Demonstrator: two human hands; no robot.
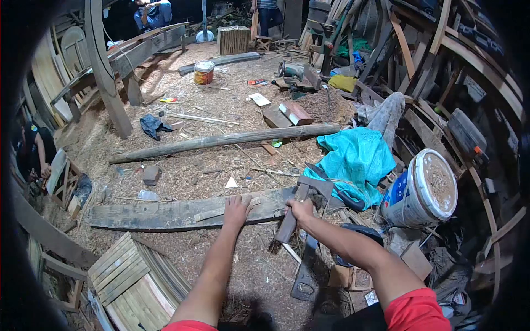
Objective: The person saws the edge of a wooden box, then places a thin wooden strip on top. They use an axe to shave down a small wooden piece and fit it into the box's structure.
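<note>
My left hand (238,209) lies with its fingers stretched out on a small wood strip (212,214), which rests on a thick plank (143,215) on the ground. My right hand (301,211) is wrapped round the wooden handle of an axe (288,226). The axe's metal head is up, beside the right end of the plank, and the handle slants down towards me. A hand saw (305,276) lies below my right hand, near my right forearm.
A white bucket (398,201) and a teal sheet (359,157) lie to the right. A long pole (221,142) crosses the ground beyond the plank. A slatted wooden stack (130,276) stands lower left. Other people (152,14) are at the back and far left.
</note>
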